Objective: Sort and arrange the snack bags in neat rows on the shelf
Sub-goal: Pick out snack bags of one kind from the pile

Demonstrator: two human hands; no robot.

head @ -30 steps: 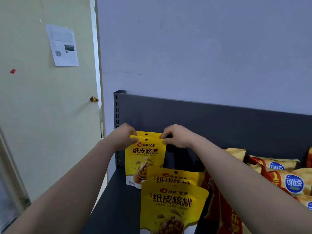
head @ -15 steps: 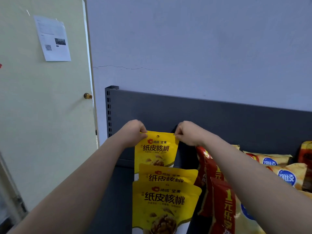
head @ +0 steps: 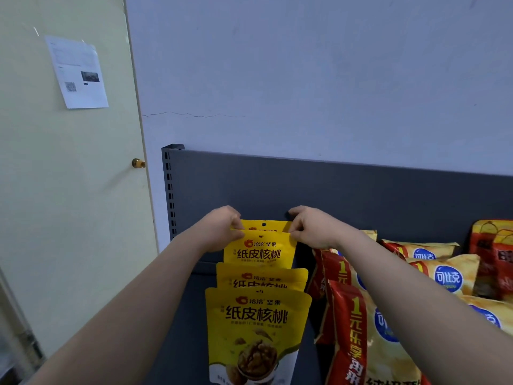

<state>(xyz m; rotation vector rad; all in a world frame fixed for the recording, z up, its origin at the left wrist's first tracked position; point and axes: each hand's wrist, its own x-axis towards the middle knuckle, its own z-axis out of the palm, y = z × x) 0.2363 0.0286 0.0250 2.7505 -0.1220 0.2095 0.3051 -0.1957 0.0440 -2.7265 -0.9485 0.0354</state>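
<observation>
The left hand (head: 222, 229) and the right hand (head: 312, 227) each pinched a top corner of a yellow plastic walnut pouch (head: 259, 252) with dark Chinese lettering. Their fingers curled over its upper seam, the left hand on the left corner and the right hand on the right. The pouch stood upright near the back-left corner of the dark grey metal shelf (head: 180, 343), close to the back panel (head: 361, 195). Just behind it, between the two hands, showed the top strip of another yellow pouch (head: 274, 225) with a small round hang hole. Whether the fingers gripped that one too could not be told.

In front of the held pouch, two more of the same kind stood in a line toward the shelf's front edge. These were a middle pouch (head: 262, 280), mostly covered, and a front pouch (head: 256, 329) showing a walnut picture.

To the right of this line, red-and-yellow snack bags (head: 348, 315) stood leaning in a row of their own, partly behind the right forearm. Further toward the shelf's right edge lay yellow crisp bags (head: 447, 277) with round blue logos, and a red bag (head: 492, 254) stood against the back panel.

Beyond the shelf's left edge stood a cream door (head: 69, 204) with a brass knob (head: 138, 163) and a white printed sheet (head: 77, 73) stuck to it. A pale blue-grey wall (head: 305, 65) rose above the back panel.
</observation>
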